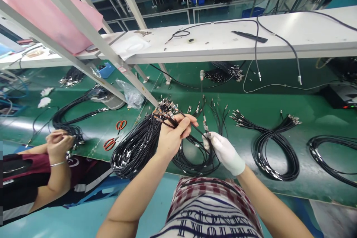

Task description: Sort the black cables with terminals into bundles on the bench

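Note:
My bare left hand [175,134] is closed around several black cables, whose metal connector ends [166,113] stick out to the left of the fingers. My right hand [224,150], in a white glove, pinches a black cable near its metal connectors [205,124]. One cable stretches between both hands. Left of my left hand lies a thick bundle of black cables [134,148] with silvery connectors. Beneath my hands is a looped coil of black cables [192,160] on the green bench top. What sits between my right fingertips is partly hidden.
More coiled cables [276,156] lie to the right. Orange-handled scissors [111,142] and a clear plastic bag [132,95] lie left. A white shelf [217,39] with a black pen-like tool [249,36] spans ahead on metal posts. A co-worker's hands [59,143] handle cables at far left.

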Demonstrator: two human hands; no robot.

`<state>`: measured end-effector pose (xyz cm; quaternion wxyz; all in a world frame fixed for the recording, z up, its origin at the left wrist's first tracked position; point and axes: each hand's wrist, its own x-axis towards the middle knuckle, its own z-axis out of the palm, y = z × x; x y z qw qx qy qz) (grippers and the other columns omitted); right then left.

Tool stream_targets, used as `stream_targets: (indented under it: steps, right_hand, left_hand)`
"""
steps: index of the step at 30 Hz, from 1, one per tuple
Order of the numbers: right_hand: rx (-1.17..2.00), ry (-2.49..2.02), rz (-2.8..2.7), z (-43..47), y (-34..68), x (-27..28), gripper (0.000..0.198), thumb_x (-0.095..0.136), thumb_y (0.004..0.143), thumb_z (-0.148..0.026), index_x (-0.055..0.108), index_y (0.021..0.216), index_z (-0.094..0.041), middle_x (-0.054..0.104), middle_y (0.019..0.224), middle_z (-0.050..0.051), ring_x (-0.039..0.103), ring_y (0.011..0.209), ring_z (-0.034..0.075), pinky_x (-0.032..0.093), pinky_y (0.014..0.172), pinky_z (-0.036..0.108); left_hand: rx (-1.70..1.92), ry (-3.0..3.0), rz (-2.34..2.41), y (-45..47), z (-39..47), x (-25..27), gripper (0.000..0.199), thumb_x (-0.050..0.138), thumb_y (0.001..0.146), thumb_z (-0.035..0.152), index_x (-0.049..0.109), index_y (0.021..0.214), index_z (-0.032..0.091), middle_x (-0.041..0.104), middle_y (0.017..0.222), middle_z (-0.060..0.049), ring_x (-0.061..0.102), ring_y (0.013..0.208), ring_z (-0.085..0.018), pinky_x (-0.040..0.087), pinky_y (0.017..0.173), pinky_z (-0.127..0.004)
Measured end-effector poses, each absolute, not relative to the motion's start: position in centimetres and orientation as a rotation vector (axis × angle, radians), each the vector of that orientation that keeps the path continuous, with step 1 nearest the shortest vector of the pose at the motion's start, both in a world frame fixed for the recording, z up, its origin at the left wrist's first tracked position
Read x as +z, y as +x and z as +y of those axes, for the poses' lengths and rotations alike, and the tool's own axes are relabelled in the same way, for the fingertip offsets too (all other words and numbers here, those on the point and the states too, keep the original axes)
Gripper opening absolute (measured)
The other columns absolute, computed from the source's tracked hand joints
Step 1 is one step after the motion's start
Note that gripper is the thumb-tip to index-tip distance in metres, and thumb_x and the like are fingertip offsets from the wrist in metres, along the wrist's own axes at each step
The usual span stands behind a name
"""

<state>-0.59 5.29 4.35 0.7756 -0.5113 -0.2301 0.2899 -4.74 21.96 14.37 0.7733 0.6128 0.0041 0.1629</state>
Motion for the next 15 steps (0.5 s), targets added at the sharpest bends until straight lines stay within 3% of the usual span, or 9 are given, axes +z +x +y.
stream_targets:
  steps: [3,5,7,9,12,15]
  right_hand:
    - [0.564,-1.112,-0.399,5.7,-0.4,5.4,0.034,0.057,0.092,-0.049,0.058,0.093,-0.015,0.053,0.083,0.004,0.049,0.073,0.015,0.042,0.068,0.027]
    - [0.458,-1.112,-0.336,5.8,-0.3,6.5,0.032,0.059,0.092,-0.047,0.058,0.093,-0.015,0.055,0.081,0.003,0.05,0.073,0.015,0.043,0.068,0.026]
    - [0.338,-1.138,-0.347,5.8,-0.5,7.7,0.028,0.056,0.095,-0.043,0.058,0.094,-0.016,0.054,0.076,0.001,0.049,0.067,0.012,0.041,0.065,0.024]
    - [0.263,-1.207,-0.413,5.8,-0.8,8.9,0.026,0.049,0.099,-0.04,0.058,0.094,-0.016,0.052,0.07,-0.001,0.043,0.058,0.01,0.037,0.057,0.023]
    - [0.246,-1.332,-0.493,5.9,-1.4,9.8,0.028,0.041,0.102,-0.039,0.056,0.094,-0.016,0.049,0.066,-0.002,0.036,0.051,0.01,0.029,0.048,0.024]
    - [0.183,-1.503,-0.56,6.0,-1.7,9.9,0.028,0.037,0.103,-0.037,0.055,0.093,-0.017,0.049,0.068,-0.002,0.039,0.054,0.011,0.032,0.051,0.025]
  left_hand:
    - [0.323,1.33,-0.021,-4.9,21.4,14.5,0.025,0.06,0.089,0.032,0.06,0.076,0.012,0.064,0.075,-0.006,0.052,0.06,-0.008,0.038,0.054,-0.019]
    - [0.307,1.289,-0.05,-5.0,21.1,14.5,0.028,0.056,0.092,0.036,0.054,0.075,0.014,0.054,0.06,-0.001,0.054,0.063,-0.01,0.045,0.062,-0.023]
    - [0.242,1.245,-0.04,-5.0,20.7,14.5,0.03,0.056,0.091,0.039,0.048,0.075,0.016,0.037,0.051,0.006,0.044,0.05,-0.007,0.043,0.054,-0.022]
    - [0.161,1.249,0.002,-5.0,20.4,14.5,0.027,0.062,0.088,0.038,0.05,0.079,0.016,0.03,0.052,0.009,0.031,0.042,-0.004,0.035,0.044,-0.018]
    - [0.155,1.297,0.052,-4.8,20.1,14.5,0.027,0.071,0.081,0.034,0.059,0.096,0.016,0.037,0.058,0.008,0.03,0.043,-0.002,0.027,0.039,-0.016]
    - [0.202,1.329,0.1,-4.4,20.2,14.5,0.025,0.073,0.079,0.032,0.064,0.095,0.015,0.05,0.064,0.004,0.032,0.042,-0.001,0.024,0.038,-0.017]
